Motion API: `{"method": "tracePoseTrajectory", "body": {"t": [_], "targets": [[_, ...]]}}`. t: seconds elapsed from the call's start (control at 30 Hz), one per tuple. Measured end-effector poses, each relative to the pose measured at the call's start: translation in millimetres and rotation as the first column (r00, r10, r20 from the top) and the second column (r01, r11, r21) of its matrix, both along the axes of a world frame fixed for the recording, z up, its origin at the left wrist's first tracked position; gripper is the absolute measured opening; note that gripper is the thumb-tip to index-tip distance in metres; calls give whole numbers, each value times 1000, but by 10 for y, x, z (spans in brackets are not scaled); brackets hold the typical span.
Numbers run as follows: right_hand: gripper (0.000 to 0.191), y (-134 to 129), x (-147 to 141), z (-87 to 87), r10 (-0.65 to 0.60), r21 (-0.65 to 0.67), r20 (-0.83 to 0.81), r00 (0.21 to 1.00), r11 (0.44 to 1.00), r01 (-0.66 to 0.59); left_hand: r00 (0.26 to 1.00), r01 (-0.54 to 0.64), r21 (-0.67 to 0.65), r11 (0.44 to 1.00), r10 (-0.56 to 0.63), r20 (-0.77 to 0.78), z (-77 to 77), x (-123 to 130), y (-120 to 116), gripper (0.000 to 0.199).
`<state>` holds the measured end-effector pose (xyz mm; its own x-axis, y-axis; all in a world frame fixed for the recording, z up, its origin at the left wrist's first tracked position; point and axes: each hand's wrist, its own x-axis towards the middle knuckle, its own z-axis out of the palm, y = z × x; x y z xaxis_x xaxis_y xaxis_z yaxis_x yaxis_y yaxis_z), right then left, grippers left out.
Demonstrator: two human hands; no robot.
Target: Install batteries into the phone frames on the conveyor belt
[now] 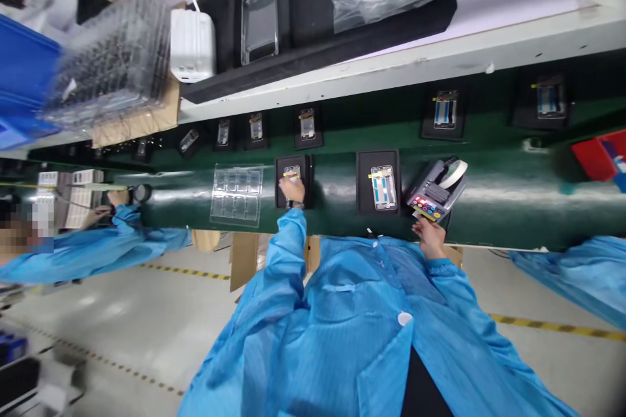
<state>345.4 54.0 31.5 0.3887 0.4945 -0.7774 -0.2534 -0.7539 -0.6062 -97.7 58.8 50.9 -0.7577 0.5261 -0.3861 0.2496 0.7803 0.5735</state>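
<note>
- The left hand (292, 189) is at 11 o'clock from the person's chest, with forward as 12. It rests on a phone screen assembly (292, 176) lying on a black pad (302, 166), and a bit of yellow tape shows at the assembly's edge.
- The left fingers (288, 181) are bunched narrow and touch the assembly; the hand hides how they meet it, so I cannot tell whether they are pinching anything.
- The right hand (430, 238) is at 1 o'clock, just below a multicoloured card (424, 208). Its fingers (419, 225) are close together at the card's lower edge; whether they grip it, I cannot tell.
- The card sits against a grey tape dispenser (435, 189) with a white roll on top.
- A second screen assembly (383, 187) lies on its own black pad (366, 172) at 12 o'clock, between the two hands' reach and the dispenser.
- A clear plastic blister tray (237, 195) lies on the green table (332, 189) at 11 o'clock, left of the left hand.
- More assemblies on pads line the table's far side, such as one (445, 109) at 1 o'clock.
- A co-worker's blue sleeve (92, 254) reaches in at 10 o'clock.
</note>
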Motion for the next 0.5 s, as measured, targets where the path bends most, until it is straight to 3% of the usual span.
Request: {"method": "tracePoseTrajectory", "body": {"t": [0.07, 0.17, 0.3, 0.5], "targets": [[32, 3, 16, 11, 1, -9, -12, 1000, 1000, -1, 993, -81, -70, 994, 74, -89, 57, -396, -88, 24], [32, 9, 36, 31, 6, -18, -27, 1000, 1000, -6, 988, -105, -143, 984, 87, -127, 68, -734, -226, 17], [30, -20, 26, 58, 40, -31, -43, 998, 999, -42, 986, -108, -156, 982, 85, -147, 29, -869, -386, 8], [26, -169, 28, 194, 187, -33, -118, 975, 981, -192, 977, -190, -73, 979, 181, -113, 37, -1012, -584, 10]]}}
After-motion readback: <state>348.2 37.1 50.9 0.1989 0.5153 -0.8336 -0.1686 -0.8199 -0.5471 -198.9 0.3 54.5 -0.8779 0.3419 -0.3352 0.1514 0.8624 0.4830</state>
